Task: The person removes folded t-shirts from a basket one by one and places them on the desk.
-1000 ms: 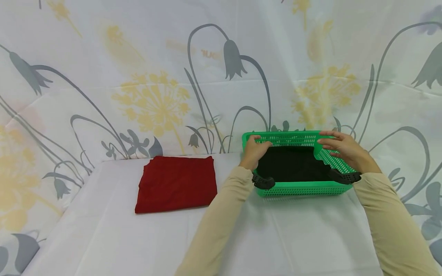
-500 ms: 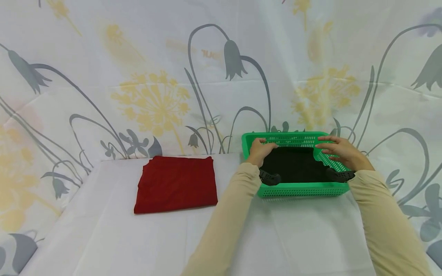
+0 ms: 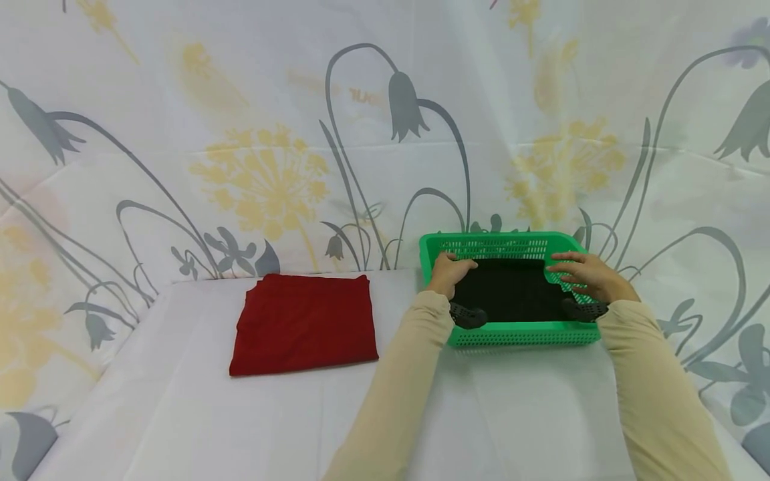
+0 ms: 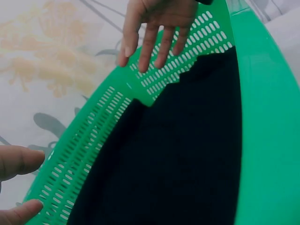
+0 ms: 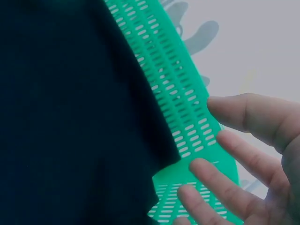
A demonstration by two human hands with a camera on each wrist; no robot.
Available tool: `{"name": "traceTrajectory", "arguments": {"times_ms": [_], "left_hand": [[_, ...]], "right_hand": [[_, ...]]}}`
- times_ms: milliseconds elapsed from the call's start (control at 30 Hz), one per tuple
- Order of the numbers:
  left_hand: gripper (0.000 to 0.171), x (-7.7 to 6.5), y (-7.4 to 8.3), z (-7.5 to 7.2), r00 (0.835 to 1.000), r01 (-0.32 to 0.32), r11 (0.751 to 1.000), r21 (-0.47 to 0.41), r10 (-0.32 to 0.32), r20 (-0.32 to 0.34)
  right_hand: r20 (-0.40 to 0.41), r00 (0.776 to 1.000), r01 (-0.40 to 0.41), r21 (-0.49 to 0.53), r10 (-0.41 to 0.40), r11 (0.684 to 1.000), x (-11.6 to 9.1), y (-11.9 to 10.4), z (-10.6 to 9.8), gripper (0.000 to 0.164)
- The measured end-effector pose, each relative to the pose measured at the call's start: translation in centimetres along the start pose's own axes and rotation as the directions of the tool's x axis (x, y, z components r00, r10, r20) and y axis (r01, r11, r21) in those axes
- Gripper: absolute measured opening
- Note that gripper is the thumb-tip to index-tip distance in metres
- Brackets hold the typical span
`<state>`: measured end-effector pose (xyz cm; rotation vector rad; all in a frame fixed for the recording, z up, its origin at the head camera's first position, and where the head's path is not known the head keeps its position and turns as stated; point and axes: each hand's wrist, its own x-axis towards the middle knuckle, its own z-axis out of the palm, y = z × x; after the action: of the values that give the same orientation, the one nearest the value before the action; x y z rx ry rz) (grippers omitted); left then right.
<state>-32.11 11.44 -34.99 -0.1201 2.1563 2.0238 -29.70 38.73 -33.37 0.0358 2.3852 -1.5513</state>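
A folded black cloth (image 3: pixel 511 290) lies flat inside a green perforated plastic basket (image 3: pixel 523 334). My left hand (image 3: pixel 450 275) hovers over the basket's left end, thumb and fingers spread apart. Opposite it, my right hand (image 3: pixel 594 276) hangs over the right end with its fingers loosely extended toward the cloth. From the left wrist, two of my left fingertips (image 4: pixel 29 161) show beside the basket's far wall. The right wrist view has the right hand (image 5: pixel 262 178) near a corner of the cloth, with nothing in its grasp.
A folded red cloth (image 3: pixel 303 324) lies on the white-covered table (image 3: pixel 240 427), left of the basket. Behind the table hangs a flower-patterned curtain (image 3: pixel 271 133), close to the basket's back rim. Black straps (image 3: pixel 468 315) sit at both wrists.
Both hands have come down slightly toward the basket. The right hand has also shifted left and the left hand a little right, narrowing the space between them. Both cloths stay in place.
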Motion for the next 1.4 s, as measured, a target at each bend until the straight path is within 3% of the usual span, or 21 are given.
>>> {"name": "traceTrajectory", "arguments": {"times_ms": [433, 600, 833, 1000, 1033, 1133, 1400], "left_hand": [[0.07, 1.7, -1.4, 1.4, 0.993, 0.121, 0.992, -0.028, -0.121, -0.007], [0.076, 1.8, -1.7, 1.6, 0.986, 0.165, 0.985, -0.051, -0.165, 0.011], [0.084, 1.5, -1.6, 1.8, 0.979, 0.202, 0.979, -0.006, -0.202, 0.042], [0.086, 2.8, -2.3, 2.1, 0.971, 0.233, 0.972, 0.037, -0.234, 0.051], [0.088, 3.8, -3.0, 2.3, 0.973, 0.224, 0.973, 0.057, -0.227, 0.052], [0.089, 4.4, -3.3, 2.5, 0.974, 0.218, 0.973, 0.077, -0.222, 0.046], [0.087, 2.1, -1.9, 1.6, 0.968, 0.235, 0.971, 0.045, -0.238, 0.076]], "right_hand": [[0.055, 0.994, -0.091, -0.141, 0.1, 0.986, 0.6, 0.6, -0.7, 0.078], [0.093, 0.991, -0.071, -0.194, 0.091, 0.978, 0.9, 0.8, -0.6, 0.079], [0.128, 0.986, -0.065, -0.272, 0.103, 0.96, 1.5, 1.3, -0.6, 0.081], [0.13, 0.983, -0.086, -0.298, 0.13, 0.951, 1.6, 1.7, -0.7, 0.083], [0.131, 0.983, -0.088, -0.299, 0.132, 0.95, 1.7, 1.7, -0.7, 0.083], [0.138, 0.981, -0.083, -0.32, 0.133, 0.944, 1.7, 1.7, -0.7, 0.085], [0.2, 0.973, -0.039, -0.356, 0.117, 0.934, 1.3, 2.0, -0.8, 0.088]]}}
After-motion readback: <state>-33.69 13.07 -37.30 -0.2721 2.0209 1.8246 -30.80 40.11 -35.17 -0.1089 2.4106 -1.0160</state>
